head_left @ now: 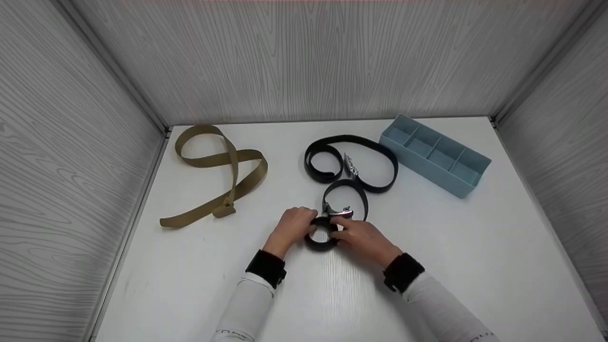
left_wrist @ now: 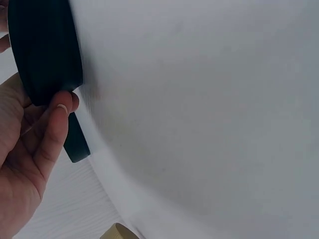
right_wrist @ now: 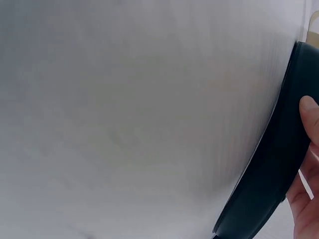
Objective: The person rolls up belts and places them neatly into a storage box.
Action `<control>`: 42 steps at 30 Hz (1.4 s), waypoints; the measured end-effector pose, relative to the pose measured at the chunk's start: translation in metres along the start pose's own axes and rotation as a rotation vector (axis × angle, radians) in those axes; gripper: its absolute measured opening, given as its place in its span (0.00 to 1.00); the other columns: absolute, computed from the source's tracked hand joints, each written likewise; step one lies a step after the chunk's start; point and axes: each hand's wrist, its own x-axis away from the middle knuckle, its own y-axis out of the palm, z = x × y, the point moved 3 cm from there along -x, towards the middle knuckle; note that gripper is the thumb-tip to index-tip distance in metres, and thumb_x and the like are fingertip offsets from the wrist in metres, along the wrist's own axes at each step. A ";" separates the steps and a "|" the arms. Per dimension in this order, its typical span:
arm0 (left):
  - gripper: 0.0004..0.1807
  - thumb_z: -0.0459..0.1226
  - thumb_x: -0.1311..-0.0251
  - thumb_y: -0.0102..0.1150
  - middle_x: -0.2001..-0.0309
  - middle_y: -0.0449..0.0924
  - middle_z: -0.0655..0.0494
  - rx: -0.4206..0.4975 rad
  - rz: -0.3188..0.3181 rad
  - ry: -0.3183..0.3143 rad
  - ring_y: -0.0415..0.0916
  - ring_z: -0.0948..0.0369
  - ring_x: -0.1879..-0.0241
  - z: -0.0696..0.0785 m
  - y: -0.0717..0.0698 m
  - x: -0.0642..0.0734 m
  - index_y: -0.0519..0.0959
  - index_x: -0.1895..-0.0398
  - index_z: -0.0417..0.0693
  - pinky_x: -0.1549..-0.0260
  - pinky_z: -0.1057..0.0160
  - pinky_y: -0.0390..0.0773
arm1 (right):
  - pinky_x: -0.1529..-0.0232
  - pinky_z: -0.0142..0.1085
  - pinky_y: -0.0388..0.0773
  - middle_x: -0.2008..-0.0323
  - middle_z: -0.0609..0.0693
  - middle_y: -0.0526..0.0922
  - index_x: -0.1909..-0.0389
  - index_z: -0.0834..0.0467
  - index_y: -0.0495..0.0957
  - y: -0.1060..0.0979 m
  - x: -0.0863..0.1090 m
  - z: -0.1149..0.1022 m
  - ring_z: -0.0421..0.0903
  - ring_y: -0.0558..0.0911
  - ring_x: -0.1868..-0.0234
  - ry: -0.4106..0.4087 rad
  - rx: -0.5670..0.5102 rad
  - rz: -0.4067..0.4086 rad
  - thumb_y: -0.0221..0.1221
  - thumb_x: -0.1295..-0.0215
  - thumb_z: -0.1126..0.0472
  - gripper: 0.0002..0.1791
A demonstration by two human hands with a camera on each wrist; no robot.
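Near the middle of the table, a black belt point(head_left: 321, 247) stands on edge, its near end wound into a small round coil. From the coil it runs on into a wider loop with a silver buckle point(head_left: 343, 213) just beyond the fingers. My left hand point(head_left: 295, 225) pinches the coil's left side. On the opposite side my right hand point(head_left: 363, 237) grips the band between thumb and fingers. The right wrist view shows that thumb lying on the outer face of the black band point(right_wrist: 264, 184). In the left wrist view, fingertips hold the belt's lower edge point(left_wrist: 45, 55).
Behind the hands lies a second black belt point(head_left: 392, 166), partly coiled, with a silver buckle. A tan webbing belt point(head_left: 251, 183) is spread loosely at the left. A blue four-section tray point(head_left: 422, 168) sits at the back right. Grey wood-grain panels point(head_left: 304, 61) enclose the table.
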 end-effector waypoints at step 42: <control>0.04 0.34 0.42 0.65 0.72 0.78 0.51 0.031 -0.025 -0.081 0.78 0.51 0.69 -0.008 -0.007 0.014 0.85 0.65 0.51 0.71 0.52 0.76 | 0.50 0.47 0.70 0.65 0.45 0.82 0.68 0.54 0.85 -0.040 0.058 0.044 0.46 0.78 0.58 0.230 0.092 -0.185 0.75 0.55 0.45 0.19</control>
